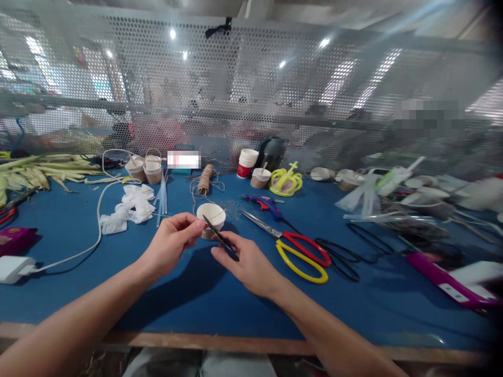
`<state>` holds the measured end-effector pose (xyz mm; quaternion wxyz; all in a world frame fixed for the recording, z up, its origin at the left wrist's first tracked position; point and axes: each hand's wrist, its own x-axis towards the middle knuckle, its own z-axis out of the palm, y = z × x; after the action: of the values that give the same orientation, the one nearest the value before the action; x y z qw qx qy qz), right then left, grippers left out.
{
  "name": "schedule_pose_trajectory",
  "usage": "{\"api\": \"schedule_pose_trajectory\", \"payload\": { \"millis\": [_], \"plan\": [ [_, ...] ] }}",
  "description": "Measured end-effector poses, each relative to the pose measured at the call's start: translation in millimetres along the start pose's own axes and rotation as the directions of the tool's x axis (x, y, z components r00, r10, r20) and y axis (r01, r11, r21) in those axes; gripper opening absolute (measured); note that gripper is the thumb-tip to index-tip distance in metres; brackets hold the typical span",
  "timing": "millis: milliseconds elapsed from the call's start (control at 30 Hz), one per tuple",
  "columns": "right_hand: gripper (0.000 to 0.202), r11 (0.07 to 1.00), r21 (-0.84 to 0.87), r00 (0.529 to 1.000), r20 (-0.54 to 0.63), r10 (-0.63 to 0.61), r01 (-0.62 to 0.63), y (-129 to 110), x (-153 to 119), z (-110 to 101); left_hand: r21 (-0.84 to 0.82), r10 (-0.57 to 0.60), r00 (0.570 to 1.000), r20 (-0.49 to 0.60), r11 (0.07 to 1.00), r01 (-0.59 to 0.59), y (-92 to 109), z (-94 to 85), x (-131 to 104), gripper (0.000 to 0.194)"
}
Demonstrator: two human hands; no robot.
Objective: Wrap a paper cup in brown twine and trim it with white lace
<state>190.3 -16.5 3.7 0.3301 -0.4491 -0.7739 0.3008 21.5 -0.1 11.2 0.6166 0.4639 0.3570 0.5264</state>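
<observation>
My left hand (176, 235) is closed in a pinch at the left rim of a small white paper cup (212, 210); what lies between its fingertips is hidden. A thin line runs across inside the cup. My right hand (251, 264) grips a slim dark pointed tool (220, 238), perhaps snips or tweezers. Its tip slants up left in front of the cup, close to the left fingertips. Behind the cup lies a roll of brown twine (205, 179), with loose strands around it. Scissors (293, 246) with red and yellow handles rest open to the right.
A blue glue gun (266, 205) lies behind the scissors, near a yellow woven crown shape (286, 180) and stacked paper cups (248, 163). White crumpled pieces (131, 207) and clear glue sticks (162, 193) are at left. Plastic bags (369, 193) and a purple device (451, 280) occupy the right.
</observation>
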Motion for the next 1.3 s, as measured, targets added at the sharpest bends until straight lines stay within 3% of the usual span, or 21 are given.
{"api": "schedule_pose_trajectory", "payload": {
  "millis": [67,133,200,233,300,333,367,400,433,500,567,600,633,667,700,733,767,833,1100,1300],
  "plan": [
    [0.031,1.000,0.010,1.000,-0.005,0.012,-0.012,-0.8,0.1,-0.4,0.121,0.020,1.000,0.021,0.992,-0.022,0.3,-1.3,-0.9,0.031],
    [0.031,0.999,0.022,0.999,-0.019,0.025,-0.025,-0.6,0.8,-1.8,0.377,0.090,0.994,0.055,0.920,-0.104,1.5,-4.0,-2.4,0.031],
    [0.030,0.998,0.025,0.998,-0.040,0.056,-0.055,0.2,1.7,-4.0,0.666,0.291,0.947,0.137,0.680,-0.306,3.4,-8.3,-4.0,0.028],
    [0.030,0.997,0.027,0.996,-0.047,0.078,-0.077,0.7,2.1,-5.2,0.757,0.429,0.878,0.212,0.496,-0.425,4.3,-10.9,-4.4,0.023],
    [0.031,0.993,0.042,0.993,-0.042,0.113,-0.111,1.3,2.6,-7.1,0.795,0.648,0.643,0.407,0.095,-0.599,5.5,-16.4,-3.9,0.012],
    [0.031,0.991,0.053,0.992,-0.029,0.122,-0.120,1.2,2.6,-7.5,0.768,0.691,0.523,0.498,-0.071,-0.637,5.8,-18.8,-2.9,0.014],
    [0.031,0.991,0.062,0.992,-0.013,0.122,-0.121,0.9,2.4,-7.5,0.735,0.697,0.437,0.569,-0.193,-0.650,5.8,-20.8,-1.5,0.018],
    [0.031,0.991,0.065,0.993,-0.002,0.116,-0.115,0.4,2.0,-7.0,0.709,0.683,0.390,0.617,-0.269,-0.651,5.5,-22.1,0.0,0.021],
    [0.031,0.993,0.061,0.994,0.003,0.105,-0.105,-0.1,1.6,-6.3,0.693,0.667,0.373,0.644,-0.304,-0.654,5.1,-22.6,1.5,0.021],
    [0.030,0.996,0.036,0.996,-0.006,0.086,-0.086,-0.8,0.7,-4.1,0.699,0.666,0.397,0.632,-0.267,-0.664,3.8,-21.5,3.5,0.017],
    [0.030,0.998,0.008,0.997,-0.026,0.070,-0.070,-0.6,-0.1,-1.8,0.738,0.708,0.493,0.506,-0.060,-0.672,2.5,-17.8,3.8,0.011],
    [0.030,0.998,-0.005,0.997,-0.038,0.061,-0.062,0.0,-0.4,-0.7,0.741,0.711,0.588,0.385,0.141,-0.656,1.8,-15.4,3.5,0.009],
    [0.030,0.999,-0.018,0.997,-0.051,0.050,-0.051,0.8,-0.6,0.3,0.684,0.653,0.723,0.227,0.422,-0.596,1.2,-12.9,3.3,0.006],
    [0.029,0.999,-0.035,0.997,-0.068,0.033,-0.035,1.6,-0.6,1.2,0.537,0.501,0.862,0.082,0.706,-0.461,0.6,-10.5,3.1,0.005],
    [0.028,0.998,-0.053,0.996,-0.091,0.009,-0.014,2.6,-0.5,2.0,0.331,0.285,0.959,0.001,0.904,-0.269,0.1,-8.3,3.2,0.009],
    [0.027,0.997,-0.075,0.993,-0.117,-0.019,0.010,3.5,-0.2,2.6,0.132,0.076,0.997,-0.008,0.988,-0.075,-0.5,-6.4,3.6,0.014],
    [0.026,0.995,-0.097,0.989,-0.141,-0.045,0.031,4.4,0.2,3.0,-0.013,-0.075,0.997,0.024,0.997,0.076,-1.1,-5.0,4.2,0.019],
    [0.024,0.992,-0.119,0.983,-0.169,-0.072,0.052,6.0,1.3,3.4,-0.124,-0.184,0.980,0.080,0.973,0.193,-1.9,-3.5,5.6,0.025],
    [0.036,0.994,0.101,0.998,0.045,0.040,-0.045,3.5,1.7,0.8,-0.093,-0.100,0.995,-0.001,0.991,0.100,-3.9,-2.9,4.1,0.034],
    [0.033,0.992,0.112,0.999,0.007,0.050,-0.051,0.7,1.8,-1.8,0.163,-0.048,0.997,0.057,0.986,0.038,-0.7,-7.7,2.4,0.031]
  ]
}}
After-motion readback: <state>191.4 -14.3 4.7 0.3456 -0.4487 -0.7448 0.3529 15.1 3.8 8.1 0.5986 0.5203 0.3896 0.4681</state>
